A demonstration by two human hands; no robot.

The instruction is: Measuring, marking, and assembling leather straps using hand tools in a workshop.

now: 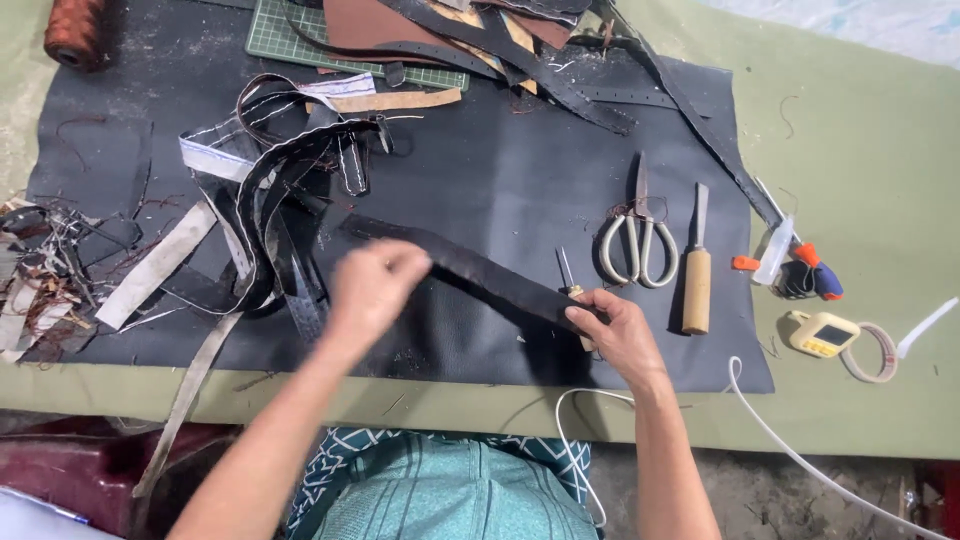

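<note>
Looking down, I've got the black leather strap (470,268) running diagonally between my hands on the counter (860,150): left hand (372,285) pinching the upper-left stretch, right hand (615,330) closed on the lower-right end, awl (571,283) beside it.

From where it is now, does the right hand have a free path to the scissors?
Probably yes. The right hand pinches the end of the black strap, so it must let go first. The scissors lie just beyond it on the dark mat, uncovered, with only the small awl close by.
</note>
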